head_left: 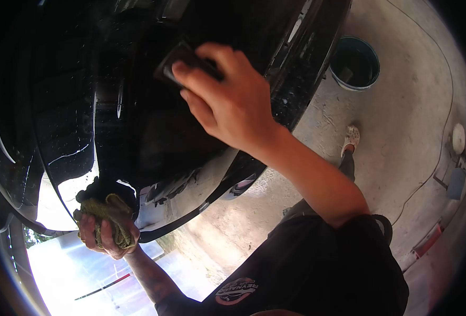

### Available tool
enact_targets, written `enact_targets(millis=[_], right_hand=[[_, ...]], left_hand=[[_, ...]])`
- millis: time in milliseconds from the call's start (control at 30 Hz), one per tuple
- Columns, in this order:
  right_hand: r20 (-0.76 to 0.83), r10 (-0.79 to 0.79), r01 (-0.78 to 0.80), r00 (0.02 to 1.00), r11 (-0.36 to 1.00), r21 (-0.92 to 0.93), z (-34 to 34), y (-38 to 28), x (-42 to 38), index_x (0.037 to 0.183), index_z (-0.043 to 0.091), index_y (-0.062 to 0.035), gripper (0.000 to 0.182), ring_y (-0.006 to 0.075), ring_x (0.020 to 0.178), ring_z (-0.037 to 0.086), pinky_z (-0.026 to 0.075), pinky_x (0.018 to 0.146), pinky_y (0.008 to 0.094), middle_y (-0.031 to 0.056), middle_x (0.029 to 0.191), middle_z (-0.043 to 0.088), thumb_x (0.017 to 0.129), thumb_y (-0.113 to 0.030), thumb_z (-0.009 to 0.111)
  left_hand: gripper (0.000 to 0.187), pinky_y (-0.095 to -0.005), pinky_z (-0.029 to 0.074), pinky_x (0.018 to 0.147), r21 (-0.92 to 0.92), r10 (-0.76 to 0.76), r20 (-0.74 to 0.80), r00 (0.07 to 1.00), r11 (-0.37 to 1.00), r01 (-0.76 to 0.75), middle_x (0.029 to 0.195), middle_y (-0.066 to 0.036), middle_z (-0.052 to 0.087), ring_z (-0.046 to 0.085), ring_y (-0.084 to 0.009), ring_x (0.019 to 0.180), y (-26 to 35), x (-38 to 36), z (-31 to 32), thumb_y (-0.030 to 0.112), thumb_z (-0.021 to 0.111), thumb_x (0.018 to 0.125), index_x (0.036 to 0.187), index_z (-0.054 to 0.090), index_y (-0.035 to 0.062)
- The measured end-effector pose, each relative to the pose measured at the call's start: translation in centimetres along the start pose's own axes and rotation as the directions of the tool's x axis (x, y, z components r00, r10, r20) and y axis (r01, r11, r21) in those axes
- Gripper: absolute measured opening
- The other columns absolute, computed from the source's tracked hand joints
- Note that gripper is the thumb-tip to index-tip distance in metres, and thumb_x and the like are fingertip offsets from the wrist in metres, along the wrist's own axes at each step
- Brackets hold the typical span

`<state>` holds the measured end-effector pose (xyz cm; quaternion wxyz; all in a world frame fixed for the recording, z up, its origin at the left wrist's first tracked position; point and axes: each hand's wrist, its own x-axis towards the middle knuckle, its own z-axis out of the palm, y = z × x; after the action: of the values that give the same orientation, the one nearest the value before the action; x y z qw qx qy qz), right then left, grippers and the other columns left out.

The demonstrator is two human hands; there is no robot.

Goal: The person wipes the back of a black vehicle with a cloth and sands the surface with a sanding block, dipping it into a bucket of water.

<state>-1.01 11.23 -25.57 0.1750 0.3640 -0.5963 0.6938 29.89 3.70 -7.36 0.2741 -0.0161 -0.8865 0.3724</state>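
My right hand (225,95) is closed around a small dark block (177,57), held against or just over the glossy black car panel (154,110). The hand is slightly blurred, and I cannot make out the block's underside. Down at the lower left, my left hand (104,238) grips a bunched yellow-green cloth (114,216) close to the panel's lower edge. The panel is wet in places, with drops and light reflections on it.
A dark teal bucket (374,78) of liquid stands on the concrete floor (401,105) to the right of the car. A cable (450,79) runs along the floor further right. My foot in a light clog (352,136) is below the bucket.
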Motion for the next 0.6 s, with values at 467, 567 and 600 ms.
enact_targets(millis=[467, 567, 600], right_hand=[[0.094, -0.124, 0.127, 0.988, 0.992, -0.026, -0.1, -0.4, -3.5, 0.109, 0.075, -0.0243, 0.042, 0.0208, 0.088, 0.060, 0.050, 0.067, 0.0339, 0.0034, 0.125, 0.059, 0.069, -0.014, 0.083], [0.087, -0.106, 0.109, 0.991, 0.994, -0.025, -0.1, 0.1, -4.9, 0.110, 0.075, -0.0241, 0.043, 0.0211, 0.088, 0.060, 0.050, 0.067, 0.0345, 0.0037, 0.125, 0.059, 0.069, -0.014, 0.083], [0.079, -0.109, 0.110, 0.991, 0.994, -0.013, 0.0, -0.2, -4.5, 0.110, 0.075, -0.0240, 0.042, 0.0211, 0.089, 0.060, 0.049, 0.067, 0.0346, 0.0037, 0.125, 0.059, 0.069, -0.014, 0.083]], left_hand=[[0.042, -0.0627, 0.057, 0.099, 0.025, -0.028, 0.001, 1.000, 0.999, 0.028, 0.125, -0.022, 0.058, 0.063, -0.0425, 0.115, 0.2, -0.2, 0.0, 0.026, 0.071, 0.086, 0.120, 0.064, 0.0024], [0.042, -0.0621, 0.057, 0.098, 0.022, -0.028, 0.003, 1.000, 0.999, 0.027, 0.125, -0.022, 0.058, 0.063, -0.0423, 0.115, 0.3, -0.1, 0.0, 0.026, 0.071, 0.085, 0.120, 0.064, 0.0025], [0.042, -0.0620, 0.057, 0.098, 0.021, -0.026, 0.006, 1.000, 0.999, 0.026, 0.125, -0.022, 0.058, 0.063, -0.0423, 0.115, 0.3, 0.0, -0.1, 0.026, 0.071, 0.085, 0.120, 0.064, 0.0026]])
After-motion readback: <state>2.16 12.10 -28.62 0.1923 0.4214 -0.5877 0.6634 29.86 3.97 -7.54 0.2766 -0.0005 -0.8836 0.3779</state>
